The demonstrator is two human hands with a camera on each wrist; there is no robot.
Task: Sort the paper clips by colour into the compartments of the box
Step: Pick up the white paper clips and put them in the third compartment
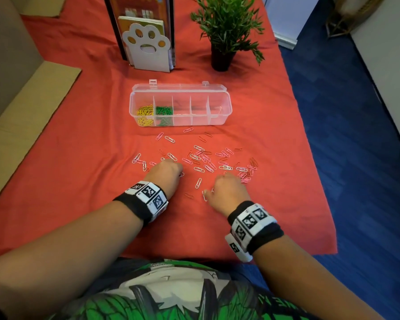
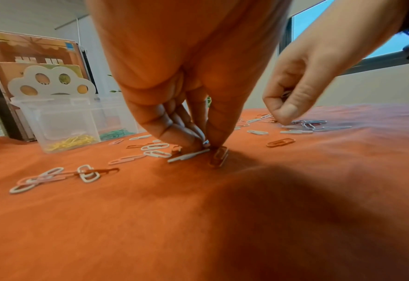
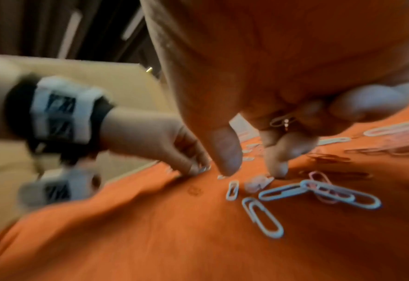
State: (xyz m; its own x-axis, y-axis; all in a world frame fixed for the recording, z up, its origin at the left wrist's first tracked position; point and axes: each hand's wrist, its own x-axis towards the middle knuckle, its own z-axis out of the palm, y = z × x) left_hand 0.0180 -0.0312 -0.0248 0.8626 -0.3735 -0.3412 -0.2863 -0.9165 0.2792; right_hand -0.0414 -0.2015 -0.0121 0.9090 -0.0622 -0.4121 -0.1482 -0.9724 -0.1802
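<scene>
An orange-red cloth (image 1: 79, 139) covers the tabletop. Toward its far end stand a paw-shaped bookend (image 1: 148, 49) with books and a potted plant (image 1: 226, 26). Nearer lies the clear compartment box (image 1: 180, 103), lid open, with yellow paper clips (image 1: 145, 115) in its leftmost compartment and green paper clips (image 1: 164, 114) in the next. White, pink and red loose paper clips (image 1: 203, 158) are scattered on the cloth between the box and both hands. The left hand (image 1: 165, 173) has its fingers (image 2: 213, 131) bunched narrow, tips down, pinching a white paper clip (image 2: 189, 155). The right hand (image 1: 229, 187) curls loosely, a small clip (image 3: 281, 118) tucked in its palm, thumb and forefinger apart just above a white-pink cluster (image 3: 323, 192).
</scene>
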